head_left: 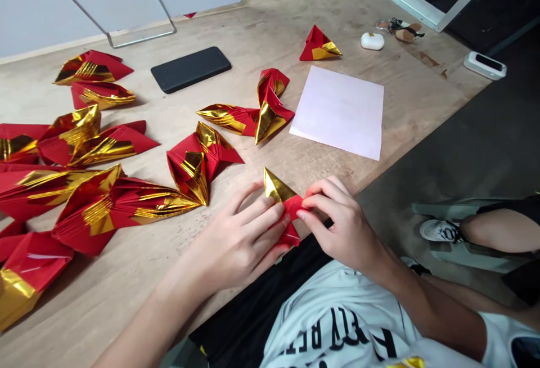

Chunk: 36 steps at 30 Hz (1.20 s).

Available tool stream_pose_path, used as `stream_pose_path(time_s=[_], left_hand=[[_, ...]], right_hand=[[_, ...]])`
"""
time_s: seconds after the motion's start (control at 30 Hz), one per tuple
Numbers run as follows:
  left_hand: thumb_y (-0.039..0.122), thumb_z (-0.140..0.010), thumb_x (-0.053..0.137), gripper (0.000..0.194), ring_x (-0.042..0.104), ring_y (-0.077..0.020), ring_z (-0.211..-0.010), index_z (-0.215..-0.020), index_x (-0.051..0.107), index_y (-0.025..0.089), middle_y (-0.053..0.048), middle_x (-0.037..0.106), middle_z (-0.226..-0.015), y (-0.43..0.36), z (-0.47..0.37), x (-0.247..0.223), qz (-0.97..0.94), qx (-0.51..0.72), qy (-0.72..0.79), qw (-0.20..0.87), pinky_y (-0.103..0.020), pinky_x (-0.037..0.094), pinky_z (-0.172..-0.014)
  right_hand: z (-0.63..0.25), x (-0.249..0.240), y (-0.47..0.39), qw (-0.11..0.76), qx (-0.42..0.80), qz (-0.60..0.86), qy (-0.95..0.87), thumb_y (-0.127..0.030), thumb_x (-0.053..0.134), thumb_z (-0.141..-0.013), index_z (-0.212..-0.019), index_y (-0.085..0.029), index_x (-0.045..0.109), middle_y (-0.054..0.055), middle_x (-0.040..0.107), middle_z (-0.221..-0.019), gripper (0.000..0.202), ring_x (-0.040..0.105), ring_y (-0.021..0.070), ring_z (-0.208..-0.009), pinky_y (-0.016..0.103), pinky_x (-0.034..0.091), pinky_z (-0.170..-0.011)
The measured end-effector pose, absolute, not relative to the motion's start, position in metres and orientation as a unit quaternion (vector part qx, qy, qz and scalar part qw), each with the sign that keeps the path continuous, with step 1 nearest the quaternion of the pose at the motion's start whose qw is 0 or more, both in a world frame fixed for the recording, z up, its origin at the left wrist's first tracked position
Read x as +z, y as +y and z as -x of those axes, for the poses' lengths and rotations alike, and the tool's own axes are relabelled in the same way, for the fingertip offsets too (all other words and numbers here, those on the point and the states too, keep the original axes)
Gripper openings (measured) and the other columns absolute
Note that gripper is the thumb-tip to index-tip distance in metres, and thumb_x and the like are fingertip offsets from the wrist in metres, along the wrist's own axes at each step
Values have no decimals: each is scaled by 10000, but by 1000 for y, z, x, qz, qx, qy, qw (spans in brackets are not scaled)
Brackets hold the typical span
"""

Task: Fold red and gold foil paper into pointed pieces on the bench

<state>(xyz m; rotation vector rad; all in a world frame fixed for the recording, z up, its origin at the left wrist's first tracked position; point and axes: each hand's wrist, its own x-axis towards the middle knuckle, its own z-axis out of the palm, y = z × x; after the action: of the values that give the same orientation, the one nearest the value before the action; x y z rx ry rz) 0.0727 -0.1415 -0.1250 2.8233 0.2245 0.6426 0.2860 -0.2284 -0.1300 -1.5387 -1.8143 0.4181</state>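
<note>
A red and gold folded paper piece [291,207] is held between both hands just over the table's near edge. Its gold triangular tip points up and away from me. My left hand [248,236] grips its left side, with the fingers lying across the paper and hiding part of it. At its right corner my right hand [333,216] pinches the red paper between thumb and fingertips. To the left lies a cluster of folded red and gold paper pieces [198,162]. A white square sheet [340,112] rests flat beyond my right hand.
Stacks of folded pieces [84,205] cover the table's left side. A black phone [190,70] lies near a metal stand [164,10]. A lone folded piece [318,46], a white earbud case [372,41] and a white device [485,66] sit farther back. Another person's leg [502,230] shows at right.
</note>
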Motion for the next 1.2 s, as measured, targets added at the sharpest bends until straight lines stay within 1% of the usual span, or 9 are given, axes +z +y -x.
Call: stream_pose_path(time_s=[0.1, 0.2, 0.37, 0.5, 0.63, 0.77, 0.97, 1.07, 1.2], left_hand=[[179, -902, 730, 228, 700, -262, -1030, -1087, 718, 46, -138, 751, -1046, -142, -72, -126, -956, 245, 70, 143, -522, 545, -1083], [138, -887, 735, 237, 695, -269, -1042, -1107, 719, 51, -139, 756, -1028, -142, -71, -126, -956, 253, 62, 133, -527, 545, -1078], [150, -910, 705, 255, 704, -278, -1033, -1155, 726, 82, -127, 756, -1015, -141, -72, -124, -960, 242, 59, 127, -536, 579, -1042], [158, -926, 691, 269, 719, -254, -1025, -1172, 718, 53, -133, 746, -1009, -142, -73, -125, -959, 239, 60, 141, -496, 571, -1108], [181, -947, 668, 290, 717, -269, -1074, -1203, 704, 50, -134, 739, -1029, -144, -73, -126, -960, 234, 68, 136, -462, 607, -1069], [203, -958, 655, 267, 710, -310, -1112, -1177, 719, 64, -136, 741, -1055, -144, -73, -127, -962, 233, 73, 118, -443, 654, -974], [202, -967, 645, 269, 704, -332, -1122, -1184, 711, 58, -134, 759, -1107, -146, -72, -129, -965, 231, 72, 103, -442, 675, -892], [180, -964, 648, 284, 689, -335, -1154, -1210, 691, 46, -124, 760, -1171, -147, -72, -129, -967, 226, 64, 97, -448, 676, -884], [173, -980, 624, 242, 691, -336, -1150, -1161, 698, 30, -138, 766, -1145, -148, -74, -129, -968, 227, 61, 84, -454, 675, -876]], right_hand=[[-285, -129, -226, 339, 159, 606, -702, -103, 581, -940, -830, -151, 640, 90, 612, -901, 134, 559, 239, -909, 399, 513, -787], [-284, -129, -226, 328, 148, 610, -706, -109, 594, -927, -833, -143, 649, 95, 608, -906, 114, 564, 242, -909, 398, 512, -787], [-282, -130, -225, 320, 143, 620, -702, -112, 603, -914, -807, -140, 640, 95, 606, -900, 116, 565, 242, -901, 394, 510, -781], [-281, -129, -224, 312, 141, 623, -703, -118, 597, -915, -806, -142, 633, 93, 610, -897, 117, 567, 243, -895, 396, 513, -773], [-280, -129, -224, 306, 124, 623, -709, -120, 606, -908, -820, -141, 631, 94, 613, -902, 93, 573, 245, -884, 400, 515, -767], [-280, -130, -225, 310, 111, 623, -710, -108, 613, -897, -840, -139, 632, 96, 613, -900, 67, 579, 249, -877, 400, 518, -757], [-280, -130, -223, 314, 127, 629, -700, -111, 630, -899, -916, -144, 621, 94, 634, -904, 38, 595, 261, -901, 420, 528, -797], [-281, -132, -223, 323, 125, 629, -696, -119, 630, -914, -913, -169, 603, 82, 642, -895, 57, 594, 250, -893, 407, 527, -786], [-282, -140, -232, 373, 90, 610, -693, -134, 651, -935, -923, -186, 609, 76, 650, -893, 67, 603, 225, -867, 389, 543, -770]])
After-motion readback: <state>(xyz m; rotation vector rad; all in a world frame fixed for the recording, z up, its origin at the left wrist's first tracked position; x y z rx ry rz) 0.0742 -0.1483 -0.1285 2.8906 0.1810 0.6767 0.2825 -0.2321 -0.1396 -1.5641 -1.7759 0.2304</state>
